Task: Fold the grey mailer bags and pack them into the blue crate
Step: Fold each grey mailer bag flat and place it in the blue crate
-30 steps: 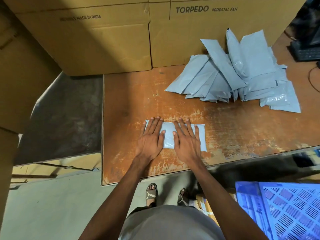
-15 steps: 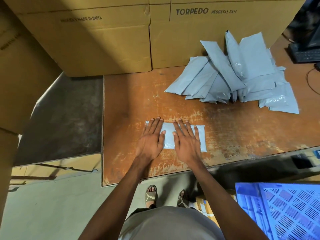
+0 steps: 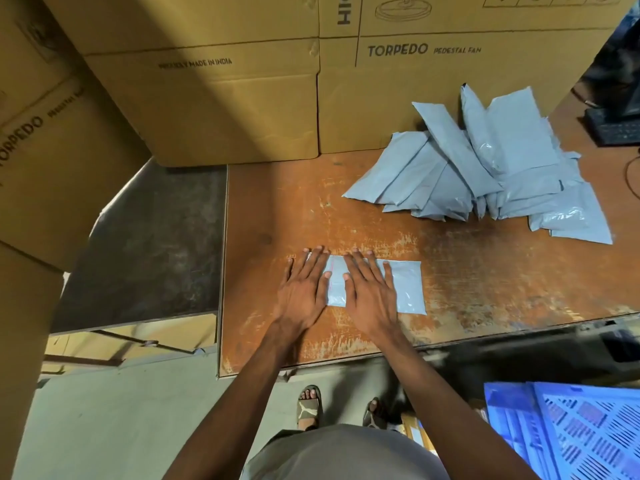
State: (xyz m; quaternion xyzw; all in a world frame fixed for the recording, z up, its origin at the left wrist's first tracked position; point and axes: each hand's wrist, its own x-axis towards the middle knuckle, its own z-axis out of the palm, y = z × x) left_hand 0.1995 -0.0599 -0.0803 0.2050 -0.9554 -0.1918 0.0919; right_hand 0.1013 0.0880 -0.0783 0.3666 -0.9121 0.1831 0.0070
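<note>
A folded grey mailer bag (image 3: 407, 285) lies flat near the front of the worn brown table (image 3: 502, 278). My left hand (image 3: 304, 289) presses its left end with straight fingers. Beside it, my right hand (image 3: 370, 292) lies flat on the bag's middle. A loose pile of grey mailer bags (image 3: 485, 171) sits at the back right of the table, leaning on a carton. The blue crate (image 3: 581, 431) stands on the floor at the lower right, below the table edge.
Large brown cartons (image 3: 235, 109) printed TORPEDO wall in the back of the table, and more cartons (image 3: 45, 161) stack at the left. A dark lower surface (image 3: 145, 244) adjoins the table's left side. A black keyboard (image 3: 616, 129) lies at the far right.
Both hands stay flat on the folded bag, with the left one slid slightly towards its left end. The camera has tilted up a little, showing more of the cartons.
</note>
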